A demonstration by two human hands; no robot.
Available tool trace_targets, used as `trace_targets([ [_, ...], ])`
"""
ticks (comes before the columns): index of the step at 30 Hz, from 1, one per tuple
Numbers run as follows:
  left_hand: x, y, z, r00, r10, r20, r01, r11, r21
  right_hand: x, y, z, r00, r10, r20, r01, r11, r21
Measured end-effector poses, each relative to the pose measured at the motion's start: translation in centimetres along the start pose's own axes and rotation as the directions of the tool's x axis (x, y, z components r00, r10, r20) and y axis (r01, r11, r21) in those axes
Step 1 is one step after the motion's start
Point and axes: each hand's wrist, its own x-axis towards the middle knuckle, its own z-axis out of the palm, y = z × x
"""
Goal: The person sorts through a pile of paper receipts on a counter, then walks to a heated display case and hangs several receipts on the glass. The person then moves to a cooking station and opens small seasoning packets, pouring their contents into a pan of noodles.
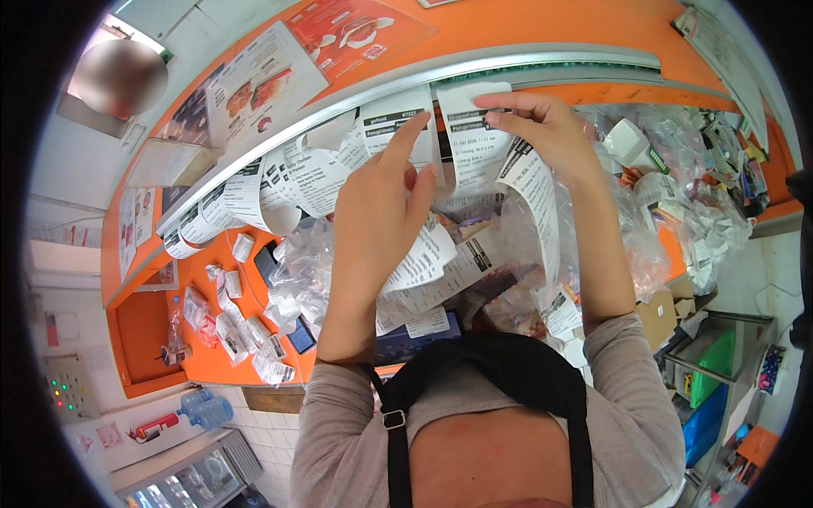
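Note:
Paper receipts hang in a row from a metal ticket rail (406,89). Up at the rail, my right hand (552,140) has its index finger and thumb over the upper part of one hanging receipt (473,152). A long curling receipt (537,203) trails down from the same hand's folded fingers. My left hand (381,222) reaches to the neighbouring receipt (397,120), index finger extended onto its printed header and thumb apart. More printed strips (425,260) fan out below the left hand; whether its hidden palm holds them is unclear.
Clear plastic bags (305,260) and a longer receipt (457,273) crowd the orange counter. To the left lie receipt rolls (232,336) and a phone (302,336). More bags and papers (692,209) pile up at right, above a shelf rack (705,374). A blurred person (120,79) is upper left.

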Motion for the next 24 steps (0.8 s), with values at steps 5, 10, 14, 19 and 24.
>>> trace_targets([
  [5, 3.2, -1.1, 1.6, 0.999, 0.046, 0.024, -0.051, 0.947, 0.318, 1.7, -1.4, 0.9, 0.997, 0.045, -0.068, -0.05, 0.997, -0.066],
  [10, 4.2, -1.0, 2.8, 0.996, -0.093, -0.011, 0.088, 0.89, 0.447, 0.0, -1.7, 2.8, 0.869, -0.427, -0.25, -0.071, 0.393, -0.917],
  [14, 4.4, -1.4, 3.6, 0.998, -0.004, -0.066, 0.03, 0.918, 0.395, 0.2, -0.8, 3.4, 0.743, -0.651, -0.157, -0.011, 0.222, -0.975],
  [19, 4.3, -2.9, 3.6, 0.99, 0.041, -0.132, 0.0, 0.954, 0.3, 0.6, -0.2, 3.2, 0.826, -0.559, 0.071, 0.148, 0.095, -0.984],
  [24, 3.8, -3.2, 3.2, 0.984, 0.012, -0.177, 0.045, 0.949, 0.312, 0.0, -0.6, 2.5, 0.854, -0.52, 0.027, 0.083, 0.085, -0.993],
])
